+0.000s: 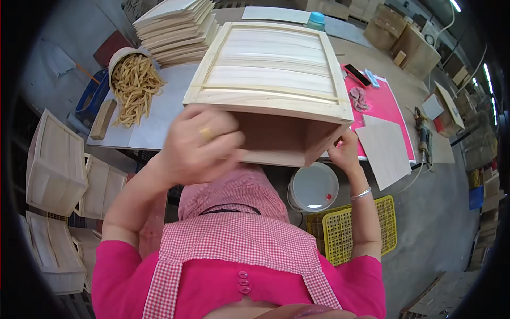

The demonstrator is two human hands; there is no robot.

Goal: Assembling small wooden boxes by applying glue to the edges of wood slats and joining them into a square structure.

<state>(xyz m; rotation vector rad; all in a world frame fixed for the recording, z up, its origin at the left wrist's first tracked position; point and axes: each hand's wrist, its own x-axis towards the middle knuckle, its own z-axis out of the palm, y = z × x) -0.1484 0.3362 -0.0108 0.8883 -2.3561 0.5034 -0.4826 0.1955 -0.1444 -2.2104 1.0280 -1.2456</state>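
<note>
An unfinished wooden box (268, 101) rests at the table's near edge, its open side facing me and a framed panel on top. A tan rubber band (265, 91) stretches across the panel close to its front edge. My left hand (202, 141) is at the box's front left corner, fingers curled and somewhat blurred by motion; what they hold, if anything, is hidden. At the lower right corner, my right hand (345, 151) grips the box, with its fingertips partly hidden by the wood.
A tipped tub (118, 56) spills rubber bands (135, 85) at left, beside a wood block (103, 119) and stacked panels (178, 32). More boxes (58, 159) stand lower left. A white bucket (313, 186) and yellow crate (385, 223) are below; a thin board (385, 151) overhangs the table's right side.
</note>
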